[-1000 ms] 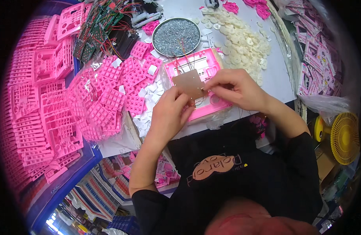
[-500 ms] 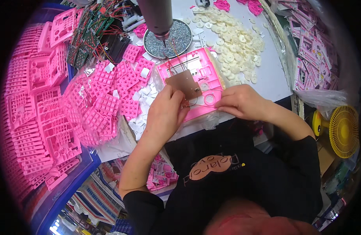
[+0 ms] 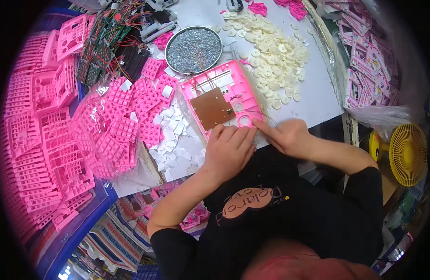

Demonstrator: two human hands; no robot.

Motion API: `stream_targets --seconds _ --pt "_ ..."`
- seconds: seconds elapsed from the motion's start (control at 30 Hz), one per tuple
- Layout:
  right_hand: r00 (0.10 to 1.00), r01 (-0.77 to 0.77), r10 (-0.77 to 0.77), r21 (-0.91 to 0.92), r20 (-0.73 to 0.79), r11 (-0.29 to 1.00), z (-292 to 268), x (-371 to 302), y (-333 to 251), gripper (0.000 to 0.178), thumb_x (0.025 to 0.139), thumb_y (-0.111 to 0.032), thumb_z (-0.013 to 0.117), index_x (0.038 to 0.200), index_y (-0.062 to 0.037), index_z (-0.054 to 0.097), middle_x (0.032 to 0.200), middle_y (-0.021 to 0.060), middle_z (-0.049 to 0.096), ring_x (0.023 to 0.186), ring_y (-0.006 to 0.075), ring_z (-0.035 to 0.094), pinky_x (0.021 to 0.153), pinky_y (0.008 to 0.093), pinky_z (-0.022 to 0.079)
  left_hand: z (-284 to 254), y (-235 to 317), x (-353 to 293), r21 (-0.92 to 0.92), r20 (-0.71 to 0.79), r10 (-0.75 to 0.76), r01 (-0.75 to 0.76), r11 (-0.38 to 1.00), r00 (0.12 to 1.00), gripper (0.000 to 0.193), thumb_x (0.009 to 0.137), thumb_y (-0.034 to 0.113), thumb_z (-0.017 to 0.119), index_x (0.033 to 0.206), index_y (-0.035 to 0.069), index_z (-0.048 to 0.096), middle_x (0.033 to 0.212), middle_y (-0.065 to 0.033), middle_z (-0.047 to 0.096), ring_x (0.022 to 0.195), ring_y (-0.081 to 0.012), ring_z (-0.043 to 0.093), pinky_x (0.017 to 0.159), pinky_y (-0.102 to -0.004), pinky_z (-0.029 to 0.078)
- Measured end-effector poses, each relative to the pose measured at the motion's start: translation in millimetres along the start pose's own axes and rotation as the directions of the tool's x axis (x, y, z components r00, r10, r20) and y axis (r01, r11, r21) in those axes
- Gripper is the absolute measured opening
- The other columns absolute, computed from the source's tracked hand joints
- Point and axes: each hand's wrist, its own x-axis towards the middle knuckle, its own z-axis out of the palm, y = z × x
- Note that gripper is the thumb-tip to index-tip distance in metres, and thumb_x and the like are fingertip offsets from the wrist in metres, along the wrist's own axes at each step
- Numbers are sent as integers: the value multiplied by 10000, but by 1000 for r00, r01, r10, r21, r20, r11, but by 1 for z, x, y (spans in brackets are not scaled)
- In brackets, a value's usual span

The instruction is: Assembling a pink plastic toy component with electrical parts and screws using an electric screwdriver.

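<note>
A pink plastic casing point(image 3: 246, 84) lies open side up in front of me at a tilt. On its left part sits a brown circuit board point(image 3: 211, 109), with thin wires running from the far side. A pink ring-shaped piece point(image 3: 245, 122) is at the casing's near right corner, and a thin loose wire point(image 3: 266, 115) arcs beside it. My left hand point(image 3: 230, 151) is closed over the near edge, fingers together below the board. My right hand point(image 3: 289, 137) grips the near right corner, index finger on top by the ring; its thumb is partly hidden.
A round tray of small screws point(image 3: 194, 49) stands beyond the casing. Cream plastic discs point(image 3: 275, 58) are heaped right of it. Pink keypads point(image 3: 124, 128) and white paper squares point(image 3: 170, 133) lie left. Stacked pink casings point(image 3: 33, 154) fill the far left; a yellow fan point(image 3: 408, 155) stands right.
My left hand has moved from the board's near left corner to the casing's near edge. The board lies flatter and further left. The power screwdriver over the screw tray has gone from view.
</note>
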Motion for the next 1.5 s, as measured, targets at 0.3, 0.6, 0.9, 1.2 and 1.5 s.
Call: stream_targets --seconds 0.3,0.6,0.9,1.2,1.5 --pt "658 28 -94 100 747 995 -87 93 1 397 888 -187 596 1257 -43 619 581 117 623 559 338 652 540 476 507 -7 19 6 410 262 177 -276 869 949 426 803 139 588 1157 -90 644 902 -97 564 850 -216 555 717 -317 450" --pt "966 -249 246 31 86 968 -15 191 12 307 870 -319 643 738 -45 685 736 173 690 700 380 684 629 488 529 -21 0 12 -113 115 -67 80 990 991 202 835 119 639 1001 8 666 949 -133 641 882 -272 623 749 -366 487" --pt "927 -189 330 540 -177 820 8 168 11 154 834 -224 675 880 -78 695 753 121 677 727 347 671 646 455 525 -48 -108 61 103 -400 -371 443 891 838 231 772 183 776 954 79 679 921 -57 622 977 -259 597 836 -444 384" --pt "959 279 -254 283 -124 918 1 148 23 277 803 -202 769 1071 -143 729 1071 32 626 996 259 592 771 387 533 -47 -111 44 222 -381 -117 214 951 917 162 793 177 771 885 115 654 936 -9 657 917 -210 597 850 -386 344" --pt "939 342 -331 355 -93 870 0 150 32 396 806 -203 760 1194 -135 710 1132 75 602 1033 285 561 849 400 506 -50 -112 51 178 -370 -258 341 923 892 153 832 181 754 925 97 666 934 -48 657 938 -250 601 889 -403 342"
